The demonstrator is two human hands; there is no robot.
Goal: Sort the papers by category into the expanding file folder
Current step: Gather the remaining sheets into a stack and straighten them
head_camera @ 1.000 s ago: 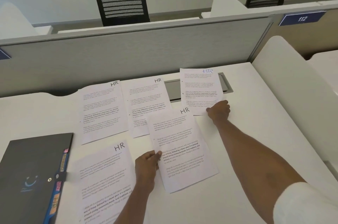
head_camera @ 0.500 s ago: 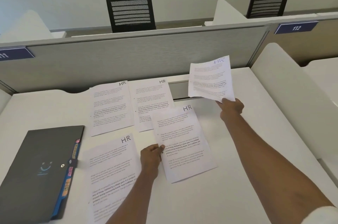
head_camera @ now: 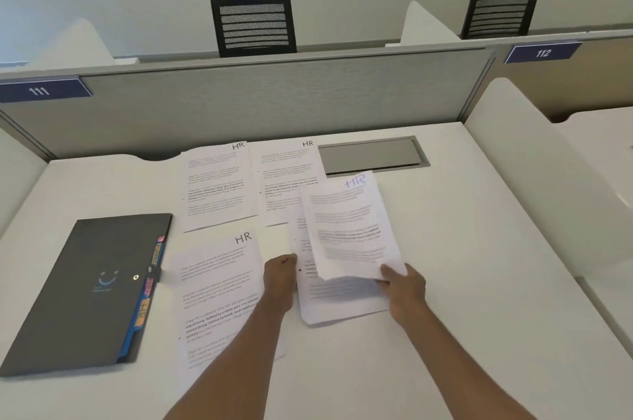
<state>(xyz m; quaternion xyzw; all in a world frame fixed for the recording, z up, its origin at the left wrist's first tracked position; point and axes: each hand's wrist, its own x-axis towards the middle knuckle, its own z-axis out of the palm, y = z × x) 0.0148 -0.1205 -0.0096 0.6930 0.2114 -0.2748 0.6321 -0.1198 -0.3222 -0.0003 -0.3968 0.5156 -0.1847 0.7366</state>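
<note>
A white desk (head_camera: pixel 462 282) fills the lower view, with a grey cable hatch (head_camera: pixel 371 155) at twelve o'clock. Behind it runs a grey partition (head_camera: pixel 274 104) bearing blue plates 111 (head_camera: pixel 40 90) and 112 (head_camera: pixel 543 52). Beyond stand two black mesh chairs, one at twelve o'clock (head_camera: pixel 253 24), one at one o'clock (head_camera: pixel 501 8).

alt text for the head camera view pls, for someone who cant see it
Over a white desk, the right hand holds a sheet marked HR in blue above another sheet that the left hand grips by its edge. Three more HR sheets lie flat to the left, and a closed dark expanding file folder sits at far left.
</note>
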